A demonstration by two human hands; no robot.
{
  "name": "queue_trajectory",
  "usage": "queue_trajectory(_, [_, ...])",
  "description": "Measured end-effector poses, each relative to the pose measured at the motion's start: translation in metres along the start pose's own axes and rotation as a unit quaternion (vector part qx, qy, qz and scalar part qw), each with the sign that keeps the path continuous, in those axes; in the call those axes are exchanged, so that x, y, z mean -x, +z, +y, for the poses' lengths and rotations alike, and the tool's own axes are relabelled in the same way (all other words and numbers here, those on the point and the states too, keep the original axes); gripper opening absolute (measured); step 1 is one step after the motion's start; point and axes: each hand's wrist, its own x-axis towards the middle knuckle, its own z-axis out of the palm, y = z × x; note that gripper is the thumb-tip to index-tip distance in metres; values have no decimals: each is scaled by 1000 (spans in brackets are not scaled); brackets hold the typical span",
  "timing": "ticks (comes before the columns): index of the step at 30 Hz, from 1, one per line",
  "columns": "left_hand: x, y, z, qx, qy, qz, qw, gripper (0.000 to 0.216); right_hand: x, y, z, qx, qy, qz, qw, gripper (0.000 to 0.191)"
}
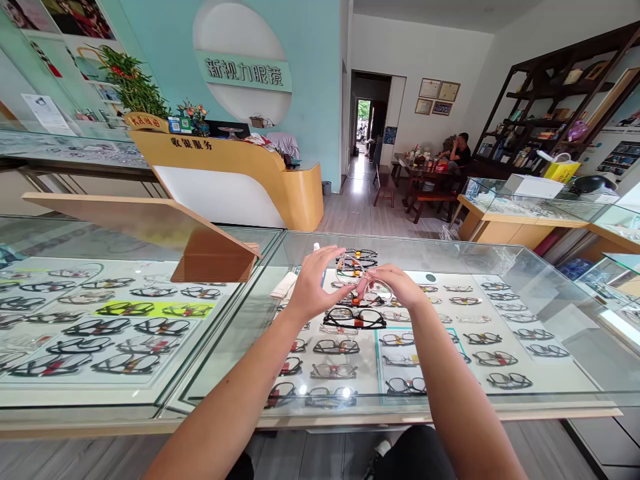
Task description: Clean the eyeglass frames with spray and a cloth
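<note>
Over the glass counter I hold a pair of clear-framed eyeglasses (379,288) between both hands. My left hand (315,283) is closed at the left side of the frame, thumb and fingers bent around one lens. My right hand (399,285) pinches the frame near its other lens. Just below the hands are black-framed glasses (356,319). Further dark frames (361,254) lie beyond the fingers, partly hidden. A pale cloth or packet (283,285) and a small white-capped bottle (317,247) are left of my left hand; the bottle is mostly covered.
Rows of glasses lie inside the glass display case (555,393). A tilted mirror or board on a wooden stand (215,261) occupies the left counter. Beyond stands a curved cashier desk (305,193). A person (461,152) sits at a dark wooden table at the back right.
</note>
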Motion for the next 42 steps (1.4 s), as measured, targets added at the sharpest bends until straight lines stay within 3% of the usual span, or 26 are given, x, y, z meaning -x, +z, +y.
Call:
queue_trajectory(3, [2,2,2,9,-3,20,1000,69,0,2,-3,-4,-4,31,1000,71])
queue_trajectory(6, [3,3,4,26,-25,42,998,69,-2,2,-3,-5,-26,128,991,72])
queue_trajectory(11, [2,4,2,66,-87,136,985,70,-3,9,2,35,-130,337,932,47])
queue_trajectory(13, [2,5,0,81,-112,175,975,72,-4,18,5,77,-153,373,912,48])
queue_trajectory(19, [0,7,-3,130,-145,238,952,68,-7,50,14,225,-149,356,895,81])
queue_trajectory(29, [4,16,-4,203,-141,226,942,66,-11,58,21,288,-148,429,843,66])
queue_trajectory(42, [6,15,-8,158,-101,229,955,66,-13,56,25,293,-119,422,850,69])
